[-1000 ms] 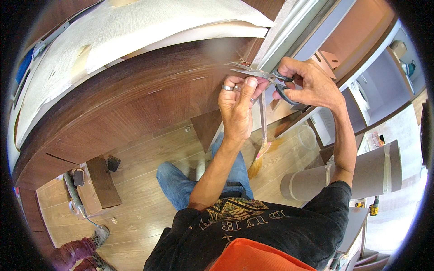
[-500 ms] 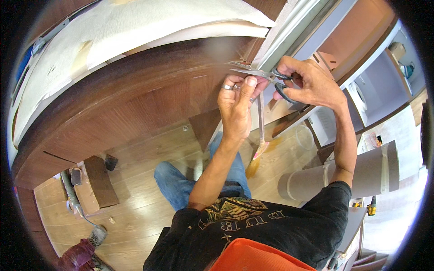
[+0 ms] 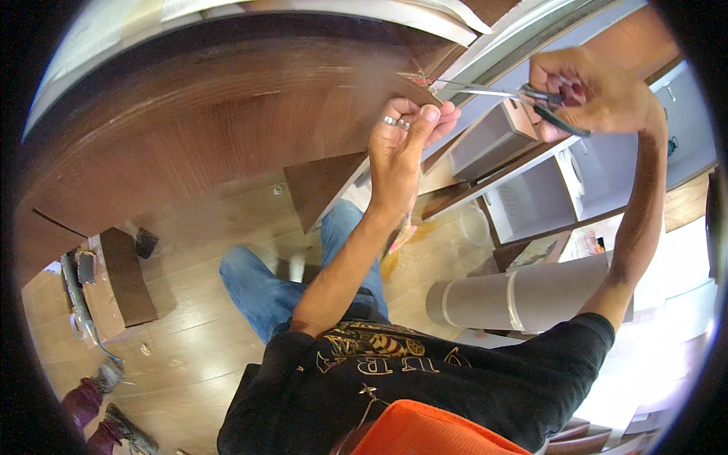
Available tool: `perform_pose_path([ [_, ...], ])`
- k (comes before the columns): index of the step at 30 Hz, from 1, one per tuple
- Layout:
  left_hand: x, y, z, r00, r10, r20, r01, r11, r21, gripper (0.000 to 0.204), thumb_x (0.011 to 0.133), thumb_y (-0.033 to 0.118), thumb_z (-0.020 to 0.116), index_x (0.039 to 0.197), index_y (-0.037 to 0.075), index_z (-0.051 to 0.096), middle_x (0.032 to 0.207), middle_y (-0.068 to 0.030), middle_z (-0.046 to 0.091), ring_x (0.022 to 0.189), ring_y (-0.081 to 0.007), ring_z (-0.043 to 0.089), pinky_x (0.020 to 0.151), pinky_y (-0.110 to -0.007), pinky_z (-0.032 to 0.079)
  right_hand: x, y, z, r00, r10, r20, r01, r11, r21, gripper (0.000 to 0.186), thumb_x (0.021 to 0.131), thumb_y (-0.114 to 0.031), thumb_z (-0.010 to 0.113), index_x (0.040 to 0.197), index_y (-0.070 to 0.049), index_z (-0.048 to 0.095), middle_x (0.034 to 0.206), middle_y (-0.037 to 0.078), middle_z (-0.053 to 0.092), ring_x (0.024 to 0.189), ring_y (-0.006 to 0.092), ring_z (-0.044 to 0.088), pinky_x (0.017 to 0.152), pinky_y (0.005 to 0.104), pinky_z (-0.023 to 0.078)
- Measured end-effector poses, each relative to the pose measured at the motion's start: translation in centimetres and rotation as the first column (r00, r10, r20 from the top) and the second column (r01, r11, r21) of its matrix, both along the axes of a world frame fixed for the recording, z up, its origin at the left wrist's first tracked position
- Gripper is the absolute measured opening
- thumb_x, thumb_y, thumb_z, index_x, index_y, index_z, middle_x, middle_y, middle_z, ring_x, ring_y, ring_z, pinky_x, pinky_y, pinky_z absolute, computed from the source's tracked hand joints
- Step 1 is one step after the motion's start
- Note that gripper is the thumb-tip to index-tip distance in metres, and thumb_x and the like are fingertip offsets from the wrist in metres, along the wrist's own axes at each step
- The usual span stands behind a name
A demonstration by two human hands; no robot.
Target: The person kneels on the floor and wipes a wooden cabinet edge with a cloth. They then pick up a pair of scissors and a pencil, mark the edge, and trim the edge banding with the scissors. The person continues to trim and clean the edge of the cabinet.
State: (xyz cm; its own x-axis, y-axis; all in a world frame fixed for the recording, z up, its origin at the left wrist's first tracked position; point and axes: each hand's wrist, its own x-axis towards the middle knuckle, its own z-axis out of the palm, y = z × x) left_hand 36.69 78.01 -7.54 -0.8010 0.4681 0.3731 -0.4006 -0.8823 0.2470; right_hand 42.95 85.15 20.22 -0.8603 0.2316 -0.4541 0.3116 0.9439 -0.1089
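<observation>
My left hand (image 3: 406,140), with rings on a finger, pinches the end of a thin brown wood-look strip (image 3: 415,91) between thumb and fingers. The strip lies at the right end of a curved brown wooden panel (image 3: 189,144). Scissors (image 3: 485,90) with black handles are in my right hand (image 3: 603,91), fingers through the loops. Their blades point left, toward the strip's end just above my left fingertips. Whether they touch the strip I cannot tell.
White sheeting (image 3: 303,11) covers the panel's top. Grey open shelves (image 3: 531,201) stand at the right, above a large taped grey roll (image 3: 485,299). A brown box (image 3: 125,280) sits on the floor at left, near another person's gloved hand (image 3: 110,375).
My right hand has drawn the scissors up and rightward, away from my left fingers. A narrow strip seen hanging below my left hand no longer shows there. The whole view has shifted.
</observation>
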Motion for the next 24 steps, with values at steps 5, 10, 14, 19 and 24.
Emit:
perform_pose_path([
  [5, 0.4, -0.1, -0.3, 0.994, -0.11, 0.018, 0.109, 0.993, 0.041, 0.013, 0.1, 0.01, 0.061, 0.102, 0.003, 0.05, 0.108, -0.0218, 0.069, 0.104, -0.0297, 0.07, 0.097, -0.038, 0.056, -3.4, -3.1, 0.8, 0.987, 0.062, 0.147, -0.116, 0.912, 0.392, 0.034, 0.074, -0.025, 0.088, 0.074, -0.006, 0.061, 0.061, 0.0, 0.06, 0.053, 0.0053, 0.05, 0.047, 0.0246, 0.033],
  [10, -0.3, -0.7, -0.5, 0.993, -0.119, -0.017, 0.119, 0.993, 0.023, 0.024, 0.101, 0.019, 0.06, 0.106, -0.003, 0.052, 0.108, -0.0215, 0.068, 0.105, -0.0256, 0.068, 0.1, -0.039, 0.053, -5.9, -4.4, 0.8, 0.966, -0.026, 0.256, -0.089, 0.899, 0.428, 0.033, 0.074, -0.026, 0.088, 0.074, -0.005, 0.062, 0.057, 0.001, 0.06, 0.049, 0.0061, 0.053, 0.044, 0.0232, 0.036],
  [14, -0.3, -1.1, -0.5, 0.988, -0.153, -0.035, 0.153, 0.988, 0.024, 0.027, 0.101, 0.022, 0.06, 0.105, -0.003, 0.052, 0.108, -0.0215, 0.068, 0.106, -0.0258, 0.068, 0.101, -0.039, 0.053, -6.7, -6.0, 0.3, 0.953, -0.104, 0.286, -0.06, 0.857, 0.512, 0.033, 0.074, -0.028, 0.087, 0.075, -0.004, 0.064, 0.056, 0.005, 0.064, 0.047, 0.0083, 0.058, 0.042, 0.0226, 0.04],
  [19, -0.3, -1.4, -0.6, 0.981, -0.19, -0.038, 0.192, 0.981, 0.037, 0.03, 0.101, 0.023, 0.061, 0.108, -0.006, 0.053, 0.107, -0.0212, 0.068, 0.104, -0.0244, 0.068, 0.099, -0.038, 0.054, -7.9, -7.3, -0.2, 0.912, -0.174, 0.37, -0.062, 0.836, 0.545, 0.033, 0.076, -0.029, 0.085, 0.075, -0.003, 0.066, 0.057, 0.007, 0.066, 0.048, 0.0103, 0.063, 0.041, 0.0226, 0.042],
  [24, -0.4, -1.4, -0.8, 0.97, -0.244, -0.009, 0.244, 0.969, 0.046, 0.02, 0.1, 0.022, 0.063, 0.103, 0.002, 0.061, 0.108, -0.0163, 0.071, 0.105, -0.0247, 0.069, 0.097, -0.034, 0.055, -8.1, -6.8, 0.2, 0.927, -0.141, 0.346, -0.055, 0.864, 0.5, 0.029, 0.079, -0.026, 0.083, 0.077, -0.001, 0.067, 0.057, 0.008, 0.066, 0.047, 0.0107, 0.062, 0.04, 0.0239, 0.043],
])
